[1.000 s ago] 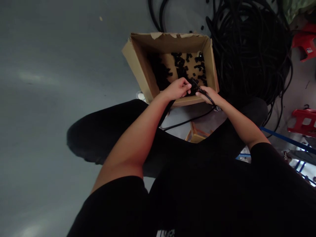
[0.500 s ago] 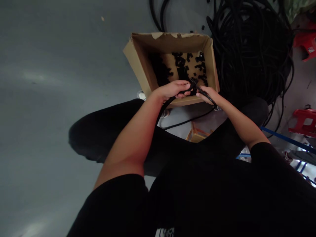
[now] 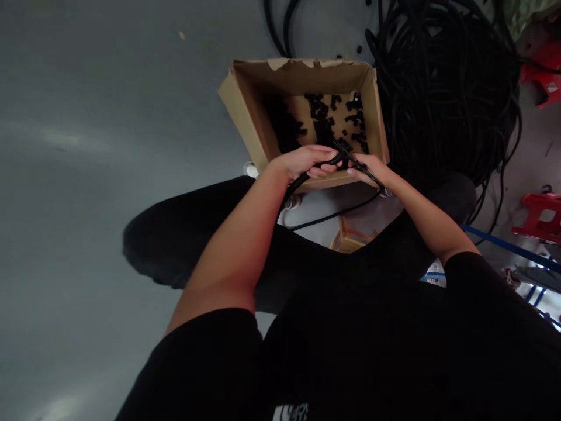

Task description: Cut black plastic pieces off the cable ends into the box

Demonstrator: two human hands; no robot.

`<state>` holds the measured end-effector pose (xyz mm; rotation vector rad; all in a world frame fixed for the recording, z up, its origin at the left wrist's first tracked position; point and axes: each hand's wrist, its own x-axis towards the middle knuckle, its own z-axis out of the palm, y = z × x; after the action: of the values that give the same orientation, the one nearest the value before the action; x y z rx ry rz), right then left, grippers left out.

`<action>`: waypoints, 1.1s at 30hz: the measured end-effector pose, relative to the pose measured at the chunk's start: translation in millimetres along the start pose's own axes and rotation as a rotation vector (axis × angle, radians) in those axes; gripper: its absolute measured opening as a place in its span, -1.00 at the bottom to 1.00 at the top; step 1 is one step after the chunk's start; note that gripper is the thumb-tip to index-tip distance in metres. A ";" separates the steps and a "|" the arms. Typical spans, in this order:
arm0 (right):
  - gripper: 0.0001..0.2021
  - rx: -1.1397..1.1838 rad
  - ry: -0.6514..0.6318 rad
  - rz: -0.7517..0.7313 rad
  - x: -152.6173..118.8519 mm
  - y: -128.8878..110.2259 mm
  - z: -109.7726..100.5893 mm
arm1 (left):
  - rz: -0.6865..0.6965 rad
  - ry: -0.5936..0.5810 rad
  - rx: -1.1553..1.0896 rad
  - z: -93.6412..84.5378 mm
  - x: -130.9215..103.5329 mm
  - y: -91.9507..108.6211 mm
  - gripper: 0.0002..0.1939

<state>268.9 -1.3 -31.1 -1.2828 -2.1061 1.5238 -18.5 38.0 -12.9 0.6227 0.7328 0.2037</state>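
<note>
My left hand (image 3: 313, 161) is closed around a black hose (image 3: 298, 184) above the near edge of an open cardboard box (image 3: 245, 117). Just to its right, my right hand (image 3: 369, 169) is closed on a thin dark tool (image 3: 357, 164) that looks like scissors or cutters. The tool's tip meets the hose end beside the left fingertips. Small black pieces (image 3: 322, 114) lie scattered and heaped inside the box. Part of the hose runs down over my lap and loops toward the right wrist.
A large pile of coiled black hose (image 3: 451, 93) lies right of the box. Red stools (image 3: 541, 216) stand at the far right near a blue bar (image 3: 508, 244). A small wooden stool (image 3: 350, 238) shows between my legs.
My left hand has shifted slightly down, and the hose end now reaches a little further right against the tool. The right hand has hardly moved.
</note>
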 end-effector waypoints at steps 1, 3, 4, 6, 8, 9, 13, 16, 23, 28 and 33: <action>-0.49 -0.006 0.010 0.003 0.1 -0.6 0.2 | 0.006 0.016 0.000 0.1 -0.1 0.4 -0.60; -0.47 -0.018 0.022 0.007 -0.2 -1.8 0.0 | 0.006 0.024 0.007 0.7 -0.2 1.3 -0.58; -0.46 -0.019 0.023 0.008 -0.6 -2.3 -0.3 | 0.005 0.024 0.010 1.2 -0.3 1.6 -0.58; -0.48 -0.004 0.008 0.000 -1.7 -2.8 -1.3 | 0.000 0.021 0.018 2.5 -0.3 1.9 -0.58; -0.52 0.022 -0.028 -0.018 -2.7 -2.9 -2.2 | -0.009 0.015 0.024 4.1 -0.3 1.8 -0.58; -0.55 0.034 -0.046 -0.027 -3.1 -2.9 -2.4 | -0.013 0.008 0.027 4.9 -0.3 1.6 -0.58; -0.61 0.060 -0.071 -0.035 -3.9 -5.1 -1.3 | -0.018 -0.056 0.016 6.8 -0.3 0.9 -0.53; -0.57 0.079 -0.055 -0.012 -4.2 -10.0 1.2 | -0.016 -0.093 -0.006 7.6 -0.7 1.3 -0.53; -0.32 0.007 0.039 0.055 -4.1 -15.1 4.1 | 0.019 0.004 0.031 9.7 -0.5 2.0 -0.57; -0.25 -0.067 0.063 0.099 -5.3 -15.1 -1.4 | 0.033 0.073 0.044 8.7 1.9 0.8 -0.55; -0.23 0.004 0.021 0.129 -2.8 -5.1 0.7 | 0.010 0.110 0.081 8.8 4.4 0.0 -0.55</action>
<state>267.5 -4.3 -26.2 -1.4520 -2.0424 1.5562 -9.4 35.6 -10.3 0.6965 0.8468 0.2199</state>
